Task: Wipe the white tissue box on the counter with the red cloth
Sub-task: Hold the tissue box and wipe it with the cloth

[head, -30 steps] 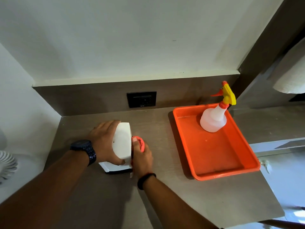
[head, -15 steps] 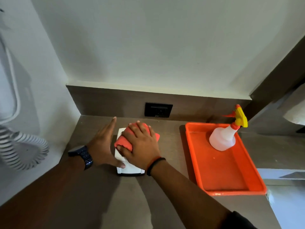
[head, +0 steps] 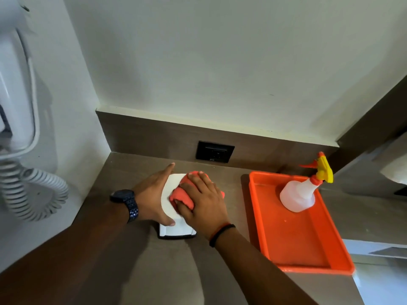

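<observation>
The white tissue box [head: 170, 194] lies flat on the brown counter [head: 136, 265], near its back left corner. My left hand [head: 153, 194] rests flat against the box's left side, thumb at its near corner. My right hand [head: 203, 202] lies palm down on top of the box and presses the bunched red cloth [head: 182, 197] onto it. Part of the box's top and right side is hidden under the cloth and hand.
An orange tray [head: 295, 241] sits to the right with a white spray bottle [head: 299, 194] standing in its far end. A black wall socket [head: 214, 151] is behind the box. A wall hair dryer with a coiled cord [head: 28, 186] hangs at the left.
A second ago the box stood tilted up on its edge with the cloth at its right side. It now lies flat, and my right hand with the cloth has moved onto its top.
</observation>
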